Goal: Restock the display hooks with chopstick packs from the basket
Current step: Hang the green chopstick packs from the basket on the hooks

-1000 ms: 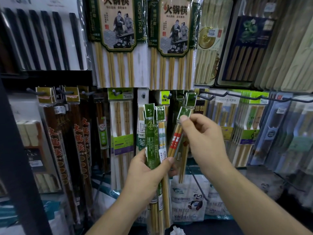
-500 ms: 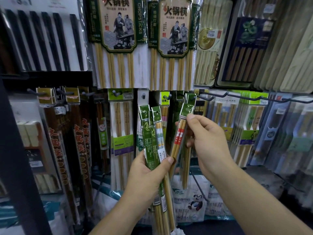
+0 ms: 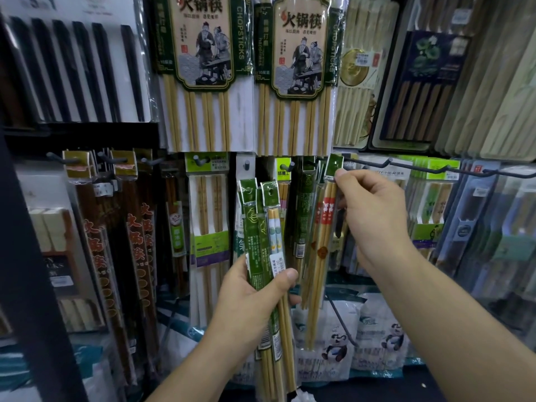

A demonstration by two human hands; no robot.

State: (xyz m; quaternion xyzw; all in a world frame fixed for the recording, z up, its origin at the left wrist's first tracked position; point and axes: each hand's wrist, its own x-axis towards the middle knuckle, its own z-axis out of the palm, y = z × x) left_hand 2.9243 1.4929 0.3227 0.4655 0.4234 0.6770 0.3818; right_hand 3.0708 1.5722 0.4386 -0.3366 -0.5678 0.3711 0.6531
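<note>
My left hand (image 3: 252, 297) grips a bundle of green-headed chopstick packs (image 3: 261, 227) upright at the centre of the view. My right hand (image 3: 368, 219) pinches the top of a single chopstick pack with red-banded bamboo sticks (image 3: 324, 227), its green header card (image 3: 333, 166) raised to the level of a dark wire hook (image 3: 365, 163). Whether the card's hole is on the hook, I cannot tell. The basket is out of view.
Dark hooks (image 3: 435, 169) with hanging packs run along the row: brown chopsticks (image 3: 116, 227) at left, green-labelled packs (image 3: 208, 221) at middle, more packs (image 3: 432, 204) at right. Large hotpot chopstick packs (image 3: 203, 68) hang above. White panda bags (image 3: 336, 338) hang below.
My right hand has lifted the red-banded pack up and to the right, from beside the bundle to the hook's level. My left hand has held the bundle almost still.
</note>
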